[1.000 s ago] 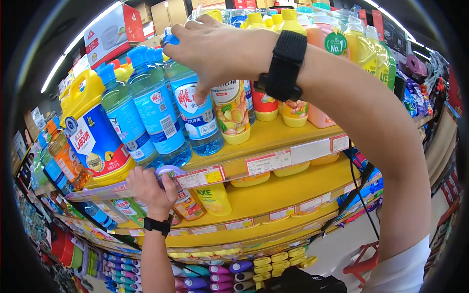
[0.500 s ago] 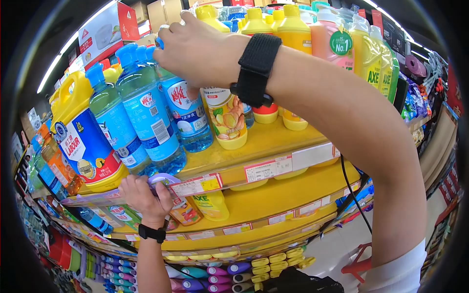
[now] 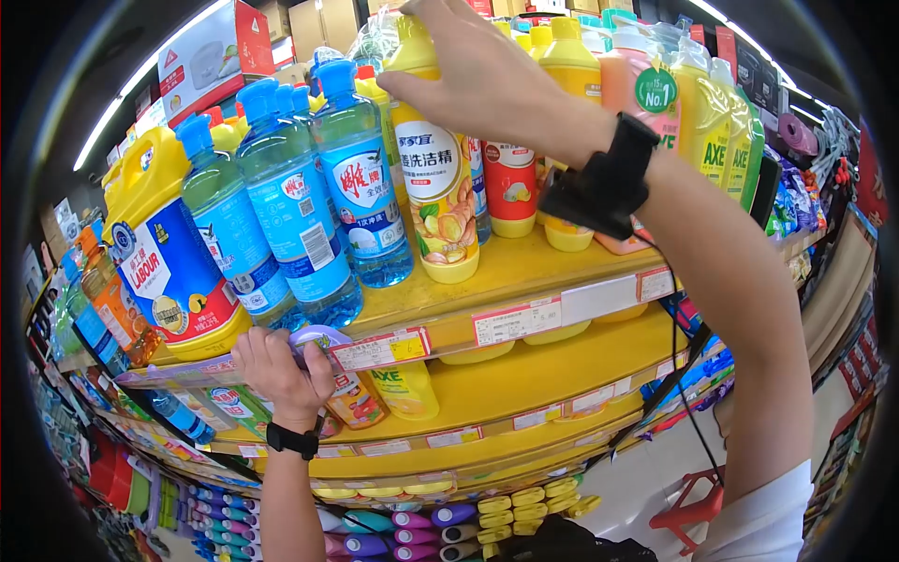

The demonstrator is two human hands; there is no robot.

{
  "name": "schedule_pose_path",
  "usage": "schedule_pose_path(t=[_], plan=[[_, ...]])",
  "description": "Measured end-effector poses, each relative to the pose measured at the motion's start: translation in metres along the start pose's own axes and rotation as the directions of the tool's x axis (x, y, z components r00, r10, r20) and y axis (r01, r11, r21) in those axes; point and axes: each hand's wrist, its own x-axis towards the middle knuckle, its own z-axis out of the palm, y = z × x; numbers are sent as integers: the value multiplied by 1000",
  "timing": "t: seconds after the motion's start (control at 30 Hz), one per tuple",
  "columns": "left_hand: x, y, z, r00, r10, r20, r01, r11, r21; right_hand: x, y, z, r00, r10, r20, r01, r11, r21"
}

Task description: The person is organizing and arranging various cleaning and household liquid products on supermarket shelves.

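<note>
My right hand (image 3: 487, 70) is at the top of a yellow-capped dish soap bottle (image 3: 438, 201) with ginger pictured on its label. Its thumb crosses the bottle's neck and its fingers reach over the cap, spread apart; the fingertips leave the frame. Just left of that bottle stands a blue-capped dish soap bottle (image 3: 363, 187). Lower down, my left hand (image 3: 283, 377) has its fingers curled over the shelf edge (image 3: 197, 371), beside a rounded purple piece (image 3: 321, 337). The underside of that grip is hidden.
A big yellow Labour jug (image 3: 169, 248) and more blue-capped bottles (image 3: 292, 211) line the left. AXE bottles (image 3: 702, 122) stand at right. Price tags (image 3: 517, 321) run along the shelf front. A black cable (image 3: 688, 398) hangs from my right wrist. A red stool (image 3: 688, 510) stands on the floor.
My right hand has moved right, from the blue-capped bottle to the ginger-label bottle, with its fingers spreading. My left hand keeps its hold on the shelf edge.
</note>
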Motion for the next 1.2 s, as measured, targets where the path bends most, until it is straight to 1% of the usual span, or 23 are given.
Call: schedule_pose_path(t=[0.03,0.1,0.2,0.23,0.33,0.43,0.53,0.57,0.67,0.77,0.87,0.9,1.0,1.03,1.13,1.2], plan=[[0,0,0,1000,-1,1,1,1000,0,-2,0,6,997,53,-62,-48,996,79],[0,0,0,1000,0,3,0,1000,-1,-3,0,18,977,188,-100,-165,966,199],[1,0,-1,1000,6,8,-6,1000,11,-3,-8,24,943,308,126,-324,936,135],[0,0,-1,1000,5,11,-5,1000,12,-3,-12,27,958,272,90,-283,948,147],[0,0,-1,1000,-1,24,1,1000,6,-2,-19,18,948,291,126,-308,941,144],[-1,1,-3,999,-2,38,2,1000,-13,-6,-14,8,970,139,198,-153,987,55],[-2,-1,-1,1000,-4,18,5,1000,-7,-24,-11,5,992,39,123,-47,997,61],[-1,-1,-1,1000,-4,10,4,1000,-2,-26,-12,1,990,73,119,-81,994,71],[-2,0,-1,1000,-6,13,6,1000,-6,-27,-13,-3,986,92,137,-107,988,109],[-2,-1,-1,1000,0,18,0,1000,-1,-26,-6,-1,992,82,94,-90,992,90],[-2,-2,-2,1000,6,15,-6,1000,-11,-26,7,-2,988,148,-38,-146,988,41],[-1,-2,-2,1000,5,14,-5,1000,-19,-25,17,2,986,42,-161,-62,990,-126],[-1,-1,-3,999,-7,32,8,1000,-21,-15,33,-23,992,120,-50,-130,917,-377],[-1,0,-4,999,-8,32,9,1000,-23,-14,36,-26,989,137,-56,-148,901,-407],[1,0,-5,999,-2,35,3,1000,-28,-17,37,-37,929,369,-14,-357,888,-290],[-2,-1,-3,999,-12,42,13,1000,-18,-18,42,-39,977,185,-108,-211,909,-359]])
